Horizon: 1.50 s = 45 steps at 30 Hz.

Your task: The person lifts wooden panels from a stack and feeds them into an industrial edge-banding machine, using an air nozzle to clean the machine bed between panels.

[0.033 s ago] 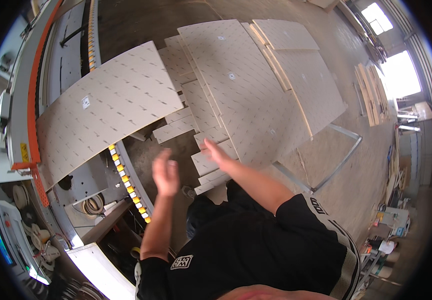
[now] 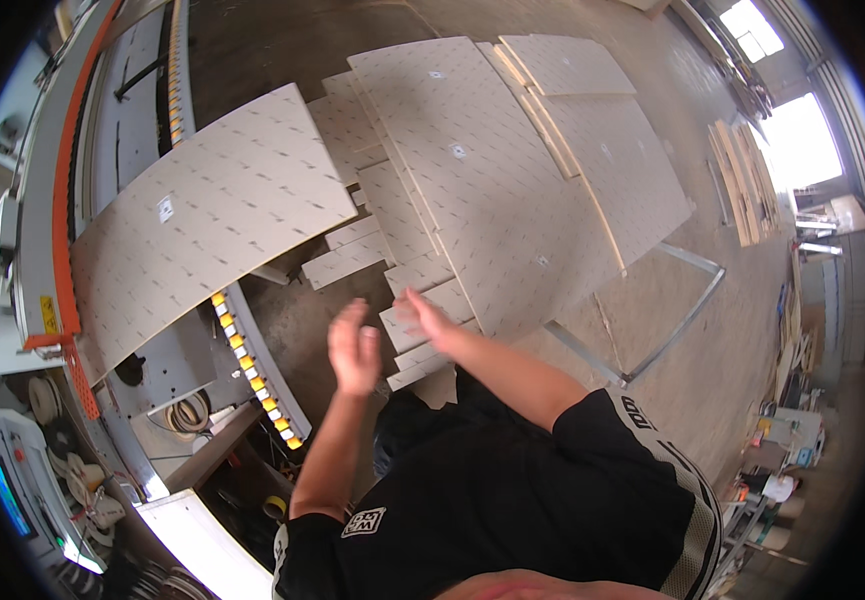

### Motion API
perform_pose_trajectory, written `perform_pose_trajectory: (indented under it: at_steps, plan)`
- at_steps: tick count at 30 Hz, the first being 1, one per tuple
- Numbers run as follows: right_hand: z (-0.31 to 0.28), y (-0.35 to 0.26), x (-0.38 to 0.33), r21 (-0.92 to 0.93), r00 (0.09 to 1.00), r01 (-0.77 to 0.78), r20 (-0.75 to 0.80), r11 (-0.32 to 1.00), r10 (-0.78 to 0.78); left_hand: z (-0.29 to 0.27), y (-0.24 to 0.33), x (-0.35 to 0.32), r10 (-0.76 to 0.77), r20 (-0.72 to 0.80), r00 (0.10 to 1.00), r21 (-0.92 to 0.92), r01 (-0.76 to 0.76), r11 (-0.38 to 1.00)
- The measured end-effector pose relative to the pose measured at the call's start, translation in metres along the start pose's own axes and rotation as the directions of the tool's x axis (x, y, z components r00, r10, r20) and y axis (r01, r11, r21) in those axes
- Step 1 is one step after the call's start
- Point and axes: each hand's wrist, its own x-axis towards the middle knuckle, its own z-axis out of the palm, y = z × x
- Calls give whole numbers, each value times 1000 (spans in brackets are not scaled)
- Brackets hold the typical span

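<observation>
My left hand (image 2: 355,352) and my right hand (image 2: 426,322) hang in front of my body, a short way apart, with palms turned toward each other. Neither holds anything. Both have their fingers stretched out, slightly blurred by motion. Beneath the right fingers, small light panel pieces (image 2: 439,296) lie in a stepped stack. Beyond them, a large pale board with a printed pattern (image 2: 472,190) tops a pile. To the left, another wide patterned board (image 2: 212,200) rests on the long machine, apart from my left hand.
A roller track with yellow and white rollers (image 2: 252,372) runs along the machine beside my left arm. The machine's orange edge (image 2: 64,200) and a control screen (image 2: 10,497) are at far left. On the floor to the right lie a metal frame (image 2: 680,322) and wooden strips (image 2: 742,185).
My left hand has moved right, closer to my right hand. The right hand has shifted slightly left and nearer to me. The boards stay in place while the view shifts a little.
</observation>
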Motion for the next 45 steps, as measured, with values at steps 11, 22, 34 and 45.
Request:
perform_pose_trajectory:
  at_steps: [11,22,34,45]
  plan:
    - [-185,21,-22,255,785,-474,556,843,273,227,-50,-49,-408,514,754,205,354,912]
    - [-587,-78,202,-360,910,46,-370,932,-188,450,-66,81,-553,627,548,301,484,822]
    - [-716,-135,291,179,896,-162,-386,971,220,818,-64,433,-490,666,562,-68,700,710]
    - [-694,-169,287,81,930,-243,-265,967,256,951,-150,702,-504,291,813,69,507,859]
